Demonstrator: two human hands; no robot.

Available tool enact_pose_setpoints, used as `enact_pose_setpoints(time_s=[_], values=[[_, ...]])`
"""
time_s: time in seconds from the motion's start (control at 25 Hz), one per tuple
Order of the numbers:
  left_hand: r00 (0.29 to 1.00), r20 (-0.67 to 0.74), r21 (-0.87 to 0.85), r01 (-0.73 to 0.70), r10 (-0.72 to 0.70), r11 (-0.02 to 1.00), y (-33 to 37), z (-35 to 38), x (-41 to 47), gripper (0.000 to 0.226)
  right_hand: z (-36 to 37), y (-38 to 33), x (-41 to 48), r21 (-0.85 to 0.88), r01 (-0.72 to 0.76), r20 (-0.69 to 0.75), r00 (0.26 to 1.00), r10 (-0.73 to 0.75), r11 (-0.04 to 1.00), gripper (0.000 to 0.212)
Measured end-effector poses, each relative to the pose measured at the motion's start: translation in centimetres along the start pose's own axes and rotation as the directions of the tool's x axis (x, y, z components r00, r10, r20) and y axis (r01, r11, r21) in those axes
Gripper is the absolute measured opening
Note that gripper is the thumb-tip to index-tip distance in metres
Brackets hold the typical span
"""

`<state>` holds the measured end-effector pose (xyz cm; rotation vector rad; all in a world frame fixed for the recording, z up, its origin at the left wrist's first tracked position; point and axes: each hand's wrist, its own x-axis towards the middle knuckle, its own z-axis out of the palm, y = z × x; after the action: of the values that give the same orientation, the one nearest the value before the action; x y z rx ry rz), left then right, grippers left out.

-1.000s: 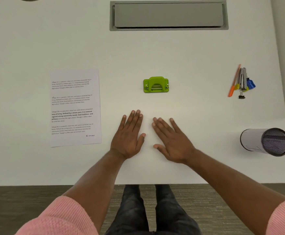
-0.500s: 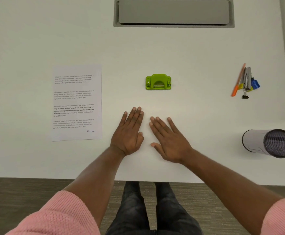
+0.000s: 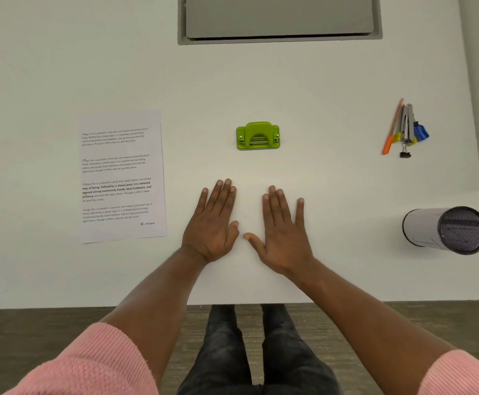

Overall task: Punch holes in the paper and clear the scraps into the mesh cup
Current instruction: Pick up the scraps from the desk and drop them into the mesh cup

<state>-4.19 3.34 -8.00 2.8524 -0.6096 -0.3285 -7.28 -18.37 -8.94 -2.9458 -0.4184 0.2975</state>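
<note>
Here, left hand and right hand flat on the white table, palms down, side by side and a little apart, thumbs turned toward each other without touching. Fingers stretched out and pointing away from the body, nothing gripped, only tabletop underneath. Bare forearms running back over the near table edge to pink ribbed sleeves. Just beyond the fingertips, centred between both hands, a green hole punch, apart from them. To the left, near the left hand but clear of it, the printed sheet of paper, lying flat with blocks of text. Well off to the right, the mesh cup, tipped on its side with its dark mesh mouth facing right, close to the table's right edge. Farther back on that side, a small cluster of stationery: an orange pen, metal pieces, a black binder clip, something blue. At the far edge, a grey recessed cable tray. Below the table, dark trousers and grey-brown floor.
</note>
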Motion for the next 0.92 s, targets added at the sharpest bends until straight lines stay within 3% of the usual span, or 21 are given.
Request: enact_pose_setpoints(time_s=[0.36,0.52,0.76,0.92], values=[[1.0,0.007,-0.031,0.005,-0.004,1.0,0.1,-0.4,-0.1,0.074,-0.9,-0.6,-1.0,0.058,0.211,0.024,0.977,-0.212,0.976,0.087],[1.0,-0.007,-0.012,0.008,-0.008,1.0,-0.1,0.0,-0.1,0.07,0.7,-0.8,-7.1,0.019,0.414,0.114,0.903,-0.414,0.91,0.085],[0.966,-0.067,-0.001,0.251,-0.25,0.968,0.4,0.1,-0.7,0.068,-0.4,-1.0,-1.9,-0.027,0.374,0.096,0.924,-0.37,0.927,0.086],[0.965,-0.067,-0.01,0.252,-0.252,0.968,0.2,0.1,-0.9,0.066,-1.1,-0.2,1.1,-0.035,0.312,0.071,0.948,-0.309,0.949,0.087]])
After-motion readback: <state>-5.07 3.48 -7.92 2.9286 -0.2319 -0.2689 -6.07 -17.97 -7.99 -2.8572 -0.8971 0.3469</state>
